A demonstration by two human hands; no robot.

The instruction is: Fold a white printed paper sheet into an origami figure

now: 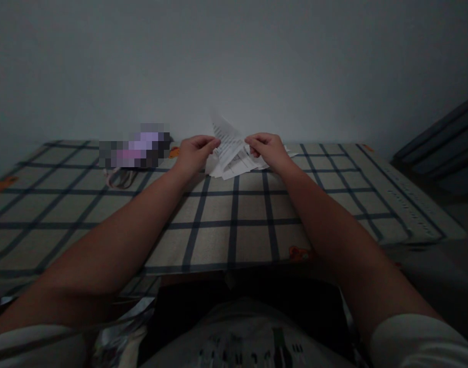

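Note:
A folded sheet of printed white paper [230, 151] rests on the far middle of a table under a checked cloth [234, 214], one flap standing up. My left hand [195, 151] pinches the paper's left side with closed fingers. My right hand [266, 148] grips its right side, fingers curled onto the sheet. Both forearms reach forward across the table.
A purple-and-grey object, blurred out [136, 148], lies left of my hands with a pale cord loop [119, 176] below it. A plain wall rises behind the table. A dark piece of furniture [441, 148] stands at the right. Crinkled silvery wrapping [119, 332] sits by my lap.

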